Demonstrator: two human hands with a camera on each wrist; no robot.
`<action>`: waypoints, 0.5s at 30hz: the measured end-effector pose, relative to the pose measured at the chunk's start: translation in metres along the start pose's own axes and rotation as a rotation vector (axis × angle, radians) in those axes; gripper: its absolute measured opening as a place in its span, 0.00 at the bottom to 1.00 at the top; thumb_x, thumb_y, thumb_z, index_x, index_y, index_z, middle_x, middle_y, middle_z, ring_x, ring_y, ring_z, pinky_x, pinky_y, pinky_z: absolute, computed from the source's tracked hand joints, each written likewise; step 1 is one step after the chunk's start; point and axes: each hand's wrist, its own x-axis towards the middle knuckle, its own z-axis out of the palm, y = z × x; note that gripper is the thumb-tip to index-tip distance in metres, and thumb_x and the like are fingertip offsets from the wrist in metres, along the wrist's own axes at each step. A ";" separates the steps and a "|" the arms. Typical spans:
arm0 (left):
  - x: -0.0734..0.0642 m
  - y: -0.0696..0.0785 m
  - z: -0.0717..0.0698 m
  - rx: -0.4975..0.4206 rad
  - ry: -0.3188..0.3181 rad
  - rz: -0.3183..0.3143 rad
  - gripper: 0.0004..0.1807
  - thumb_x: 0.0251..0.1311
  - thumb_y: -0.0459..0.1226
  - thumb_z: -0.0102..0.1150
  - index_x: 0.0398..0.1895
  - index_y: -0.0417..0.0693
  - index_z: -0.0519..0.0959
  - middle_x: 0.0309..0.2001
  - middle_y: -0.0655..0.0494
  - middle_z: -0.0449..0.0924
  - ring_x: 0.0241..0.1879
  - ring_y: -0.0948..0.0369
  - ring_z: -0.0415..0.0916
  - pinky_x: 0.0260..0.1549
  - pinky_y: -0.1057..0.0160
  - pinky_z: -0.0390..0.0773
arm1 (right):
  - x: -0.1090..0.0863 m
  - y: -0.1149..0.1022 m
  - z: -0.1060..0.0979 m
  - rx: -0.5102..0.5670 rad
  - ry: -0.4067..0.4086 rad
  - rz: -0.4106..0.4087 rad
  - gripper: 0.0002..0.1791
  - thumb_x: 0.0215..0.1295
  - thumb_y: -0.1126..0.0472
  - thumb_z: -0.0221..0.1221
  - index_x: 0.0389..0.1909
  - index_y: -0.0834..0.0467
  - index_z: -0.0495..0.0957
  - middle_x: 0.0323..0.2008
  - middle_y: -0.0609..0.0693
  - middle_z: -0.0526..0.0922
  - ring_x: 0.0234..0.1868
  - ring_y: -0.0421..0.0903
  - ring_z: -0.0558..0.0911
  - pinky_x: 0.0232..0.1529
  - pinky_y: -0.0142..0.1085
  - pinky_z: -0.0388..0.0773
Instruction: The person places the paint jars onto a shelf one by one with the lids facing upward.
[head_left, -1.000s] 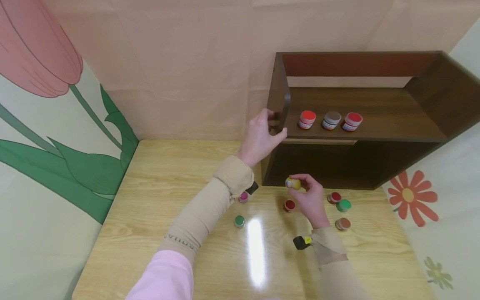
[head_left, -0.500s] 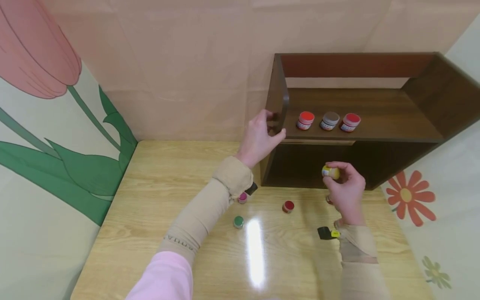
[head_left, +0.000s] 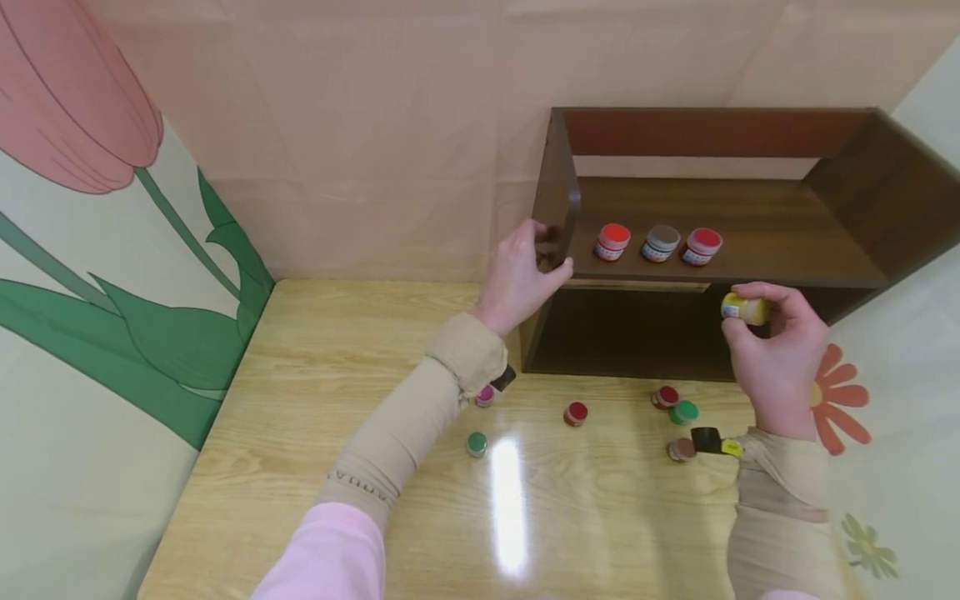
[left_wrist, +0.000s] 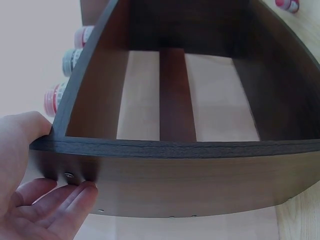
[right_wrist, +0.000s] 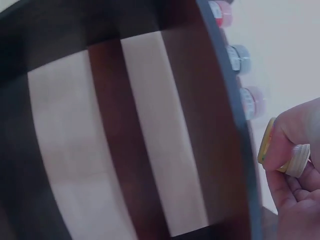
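Observation:
My right hand [head_left: 780, 350] pinches a small yellow paint jar [head_left: 744, 309], tipped on its side, in front of the right part of the shelf board. The right wrist view shows the same yellow jar [right_wrist: 270, 142] between thumb and fingers, just off the board's front edge. At the left end of the dark brown shelf unit [head_left: 720, 275], my left hand [head_left: 521, 275] grips the side panel [left_wrist: 200, 182], thumb at its front edge and fingertips on the outer face. An orange-red jar [head_left: 613, 242], a grey-brown jar [head_left: 661, 243] and a crimson jar [head_left: 702, 247] stand in a row on the upper board.
On the wooden table [head_left: 315, 375] stand a magenta-lidded jar [head_left: 485, 395], a green jar [head_left: 477, 444] and a dark red jar [head_left: 576, 413]. Farther right are another dark red jar [head_left: 665, 397], a second green jar [head_left: 684, 412] and a brown jar [head_left: 682, 450].
My right hand has carried the yellow jar rightward and up, from over the table to the front of the shelf board. The left hand keeps its grip on the side panel.

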 end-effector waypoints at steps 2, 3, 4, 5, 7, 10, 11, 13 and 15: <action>0.000 0.000 0.000 -0.002 -0.002 -0.003 0.22 0.60 0.38 0.70 0.52 0.37 0.73 0.49 0.46 0.81 0.40 0.58 0.83 0.39 0.74 0.78 | 0.004 -0.011 -0.003 0.000 -0.002 -0.017 0.15 0.59 0.78 0.61 0.48 0.73 0.80 0.47 0.56 0.85 0.42 0.45 0.81 0.47 0.28 0.77; 0.000 0.000 0.001 -0.001 -0.002 -0.003 0.22 0.60 0.38 0.70 0.52 0.37 0.73 0.49 0.46 0.81 0.40 0.58 0.83 0.39 0.74 0.78 | 0.006 -0.015 -0.004 -0.001 -0.003 -0.023 0.15 0.59 0.78 0.60 0.48 0.73 0.80 0.47 0.56 0.85 0.42 0.45 0.81 0.47 0.28 0.77; 0.000 0.000 0.001 0.001 -0.003 -0.005 0.23 0.60 0.38 0.70 0.52 0.37 0.72 0.49 0.46 0.81 0.40 0.58 0.83 0.39 0.74 0.78 | 0.008 -0.018 -0.006 0.001 -0.004 -0.032 0.15 0.59 0.78 0.60 0.48 0.73 0.80 0.46 0.56 0.85 0.41 0.45 0.81 0.46 0.27 0.77; 0.000 0.000 0.001 0.002 -0.002 -0.005 0.23 0.60 0.39 0.70 0.52 0.37 0.72 0.49 0.46 0.81 0.40 0.58 0.83 0.39 0.74 0.78 | 0.011 -0.019 -0.007 0.002 -0.007 -0.038 0.15 0.59 0.78 0.60 0.48 0.73 0.80 0.47 0.56 0.85 0.42 0.45 0.81 0.47 0.27 0.77; 0.000 0.000 0.001 0.004 -0.001 -0.005 0.23 0.60 0.39 0.70 0.52 0.37 0.73 0.49 0.46 0.81 0.40 0.57 0.83 0.39 0.73 0.78 | 0.019 -0.016 -0.010 0.009 -0.014 -0.061 0.15 0.59 0.78 0.59 0.48 0.74 0.80 0.46 0.57 0.85 0.41 0.45 0.81 0.46 0.27 0.77; 0.001 0.000 0.001 0.010 0.002 -0.006 0.23 0.60 0.39 0.70 0.52 0.37 0.73 0.48 0.46 0.81 0.40 0.58 0.83 0.39 0.74 0.78 | 0.033 -0.006 -0.014 -0.026 -0.019 -0.102 0.14 0.59 0.77 0.60 0.47 0.72 0.81 0.46 0.55 0.86 0.41 0.42 0.82 0.45 0.26 0.77; 0.001 0.000 0.001 0.009 0.005 -0.005 0.23 0.60 0.39 0.70 0.52 0.37 0.73 0.48 0.46 0.81 0.40 0.58 0.83 0.39 0.73 0.78 | 0.038 -0.003 -0.015 -0.048 -0.018 -0.116 0.14 0.59 0.76 0.61 0.47 0.71 0.82 0.46 0.53 0.86 0.40 0.41 0.82 0.44 0.25 0.76; 0.001 0.000 0.001 0.011 0.006 -0.006 0.23 0.60 0.39 0.70 0.51 0.37 0.73 0.48 0.46 0.81 0.40 0.58 0.83 0.39 0.74 0.77 | 0.047 0.001 -0.017 -0.112 -0.012 -0.155 0.13 0.59 0.74 0.62 0.46 0.69 0.84 0.46 0.49 0.86 0.41 0.37 0.81 0.43 0.23 0.74; 0.001 0.000 0.002 0.010 0.008 -0.001 0.23 0.60 0.39 0.70 0.51 0.37 0.73 0.48 0.46 0.81 0.40 0.58 0.83 0.39 0.74 0.77 | 0.055 0.001 -0.018 -0.170 0.003 -0.196 0.12 0.58 0.72 0.62 0.44 0.66 0.85 0.44 0.44 0.86 0.43 0.34 0.79 0.43 0.22 0.70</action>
